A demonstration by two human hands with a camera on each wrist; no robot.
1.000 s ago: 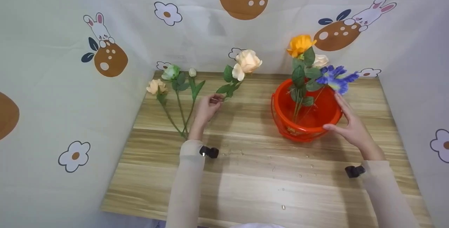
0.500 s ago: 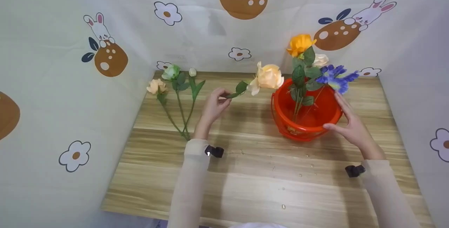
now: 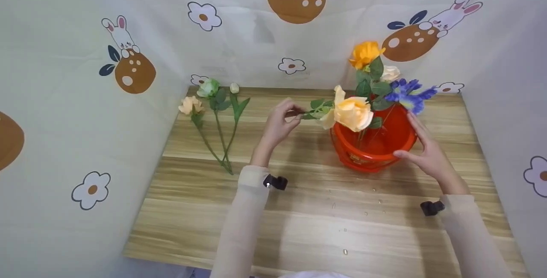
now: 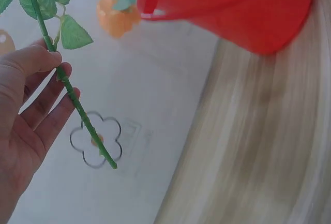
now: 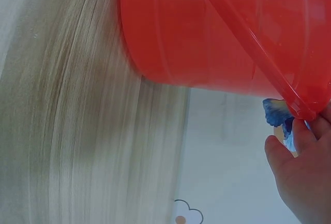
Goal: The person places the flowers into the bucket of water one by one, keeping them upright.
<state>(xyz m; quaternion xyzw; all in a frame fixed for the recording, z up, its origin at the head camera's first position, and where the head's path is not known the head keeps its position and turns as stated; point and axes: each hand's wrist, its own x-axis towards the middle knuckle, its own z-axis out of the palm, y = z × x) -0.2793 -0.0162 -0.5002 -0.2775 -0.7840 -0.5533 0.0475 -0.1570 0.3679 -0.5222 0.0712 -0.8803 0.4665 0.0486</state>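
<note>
My left hand (image 3: 283, 120) pinches a peach rose (image 3: 354, 113) by its green stem (image 4: 83, 113), between thumb and fingertips. The rose is tilted, its bloom overlapping the left rim of a red bucket (image 3: 368, 158) in the head view, while the bare stem end points free in the left wrist view. My right hand (image 3: 429, 154) rests on the bucket's right rim, fingers straight and thumb spread apart. Inside the bucket stand an orange flower (image 3: 366, 55), a cream flower (image 3: 390, 74) and a blue-purple iris (image 3: 410, 95), leaning on the far side.
On the left of the wooden table (image 3: 192, 218) lie a peach flower (image 3: 190, 105), a green flower (image 3: 208, 87) and a white tulip bud (image 3: 234, 88), stems crossing. Drops dot the tabletop near the front. A printed curtain (image 3: 239, 47) hangs behind.
My left hand has moved right, carrying the peach rose, which has tipped from leaning up and right to pointing over the bucket rim. My right hand has stayed on the bucket.
</note>
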